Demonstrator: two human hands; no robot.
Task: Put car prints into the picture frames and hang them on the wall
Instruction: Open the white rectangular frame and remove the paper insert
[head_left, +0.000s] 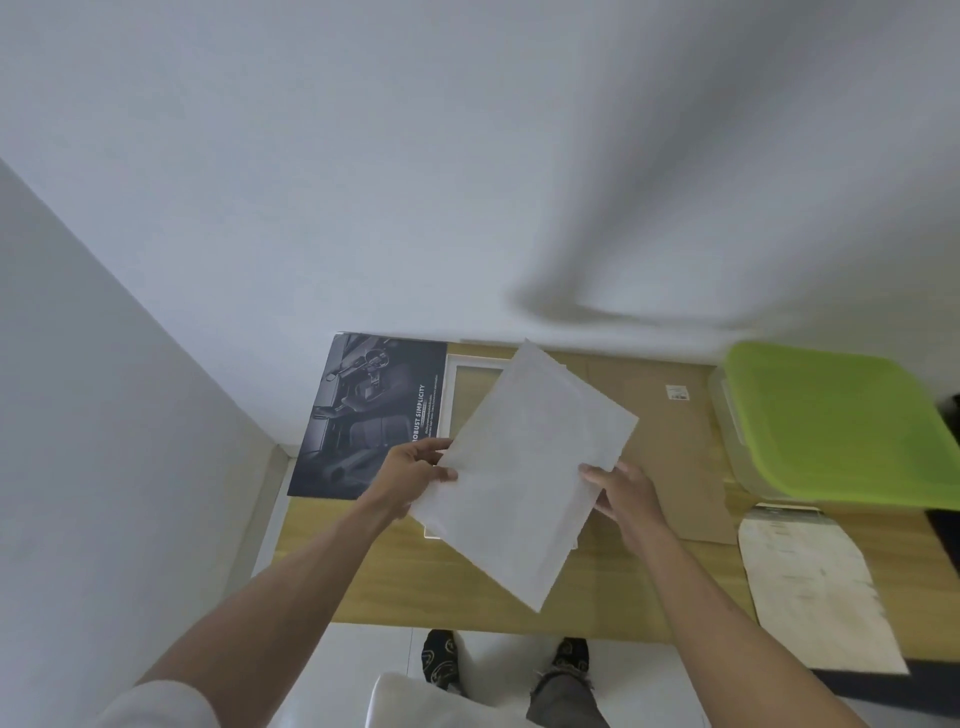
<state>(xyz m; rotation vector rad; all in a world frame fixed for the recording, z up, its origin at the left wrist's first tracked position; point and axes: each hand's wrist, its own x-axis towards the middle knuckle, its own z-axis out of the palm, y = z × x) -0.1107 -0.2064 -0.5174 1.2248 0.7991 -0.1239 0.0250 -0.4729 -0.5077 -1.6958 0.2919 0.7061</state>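
Note:
I hold a white sheet, or a thin stack of sheets, (524, 467) tilted above the wooden table (467, 587). My left hand (415, 467) grips its left edge. My right hand (626, 493) grips its right edge. A white picture frame (470, 364) lies flat on the table beneath the sheet, mostly hidden by it. A dark car print (358, 415) reading "ROBUST SIMPLICITY" lies at the table's left side, against the wall.
A brown cardboard sheet (670, 441) lies right of the frame. A clear bin with a green lid (841, 426) stands at the back right. A worn paper envelope (815, 587) lies at the front right. White walls (415, 182) close the back and left.

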